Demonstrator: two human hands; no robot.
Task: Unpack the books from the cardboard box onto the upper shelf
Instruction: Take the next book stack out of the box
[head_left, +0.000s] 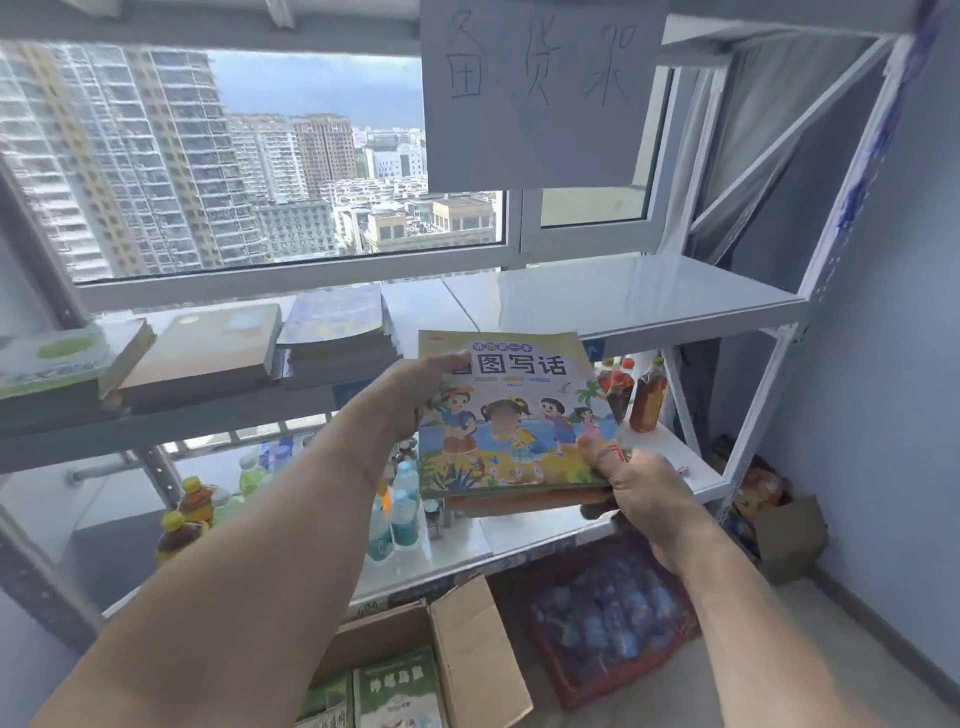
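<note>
Mid-carry: both hands, left (415, 387) and right (641, 486), grip books (511, 415). Next: lay them on upper shelf's (623, 296) bare right end.

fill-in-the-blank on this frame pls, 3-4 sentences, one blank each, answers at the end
1. The stack of picture books is held by ____ hands, left hand and right hand.
2. Books already on the upper shelf lie at its ____ end.
3. The cardboard box on the floor is ____, with green books inside.
4. The lower shelf holds ____.

Answers: both; left; open; bottles
</note>
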